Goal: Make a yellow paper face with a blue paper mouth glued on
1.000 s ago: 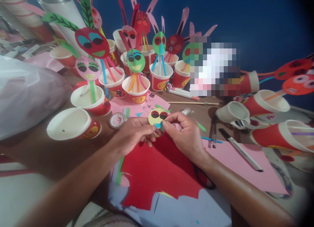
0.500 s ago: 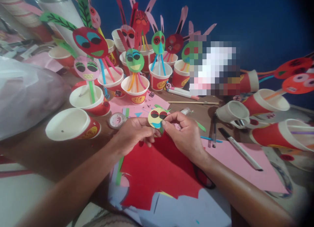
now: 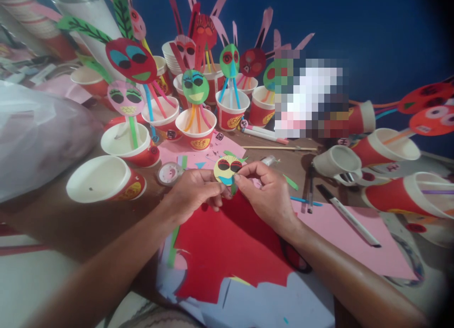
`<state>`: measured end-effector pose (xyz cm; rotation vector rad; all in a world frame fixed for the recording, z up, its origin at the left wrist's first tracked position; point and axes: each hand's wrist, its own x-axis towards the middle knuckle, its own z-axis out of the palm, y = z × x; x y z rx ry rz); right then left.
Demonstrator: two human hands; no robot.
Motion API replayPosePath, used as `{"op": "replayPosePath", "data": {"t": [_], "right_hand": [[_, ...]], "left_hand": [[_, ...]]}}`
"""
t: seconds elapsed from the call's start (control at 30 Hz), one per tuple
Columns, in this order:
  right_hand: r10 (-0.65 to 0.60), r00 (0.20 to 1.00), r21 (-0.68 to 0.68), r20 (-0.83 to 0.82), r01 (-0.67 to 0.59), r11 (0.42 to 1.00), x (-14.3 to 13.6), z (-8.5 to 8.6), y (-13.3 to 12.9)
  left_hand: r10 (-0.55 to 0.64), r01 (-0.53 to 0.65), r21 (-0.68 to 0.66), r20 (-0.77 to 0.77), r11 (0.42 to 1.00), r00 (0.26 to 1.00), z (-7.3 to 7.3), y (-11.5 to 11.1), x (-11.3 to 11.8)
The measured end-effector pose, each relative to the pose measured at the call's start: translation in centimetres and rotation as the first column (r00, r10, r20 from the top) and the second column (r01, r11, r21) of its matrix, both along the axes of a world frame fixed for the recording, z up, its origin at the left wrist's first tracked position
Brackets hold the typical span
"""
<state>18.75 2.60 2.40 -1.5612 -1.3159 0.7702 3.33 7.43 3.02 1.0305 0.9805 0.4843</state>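
A round yellow paper face (image 3: pixel 222 175) with black eyes, red lids and a blue mouth is held upright between my two hands. My left hand (image 3: pixel 200 188) pinches its left edge, thumb in front. From the other side, my right hand (image 3: pixel 264 188) grips the right edge between thumb and forefinger. A small green strip (image 3: pixel 233 188) shows below the face, partly hidden by my fingers. Under both hands lies a cut sheet of red paper (image 3: pixel 234 247), with pale blue paper (image 3: pixel 269 299) beneath it.
Several red-and-white paper cups with paper faces on straws, such as the green face (image 3: pixel 195 87), stand behind. An empty-looking cup (image 3: pixel 99 179) and a tape roll (image 3: pixel 170 173) sit left. At right are a mug (image 3: pixel 336 163), a marker (image 3: pixel 349 217) and pink paper (image 3: pixel 386 252).
Almost nothing differs. Both hands keep the same hold on the yellow face, and the view has shifted very slightly.
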Motion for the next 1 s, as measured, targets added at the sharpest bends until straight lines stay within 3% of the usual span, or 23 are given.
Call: {"op": "replayPosePath", "data": {"t": [1.0], "right_hand": [[-0.01,1.0,0.014,0.005,0.01,1.0,-0.09,-0.1,-0.12]], "left_hand": [[-0.008,0.009,0.009,-0.022,1.0,1.0,0.06,-0.03,0.07]]}}
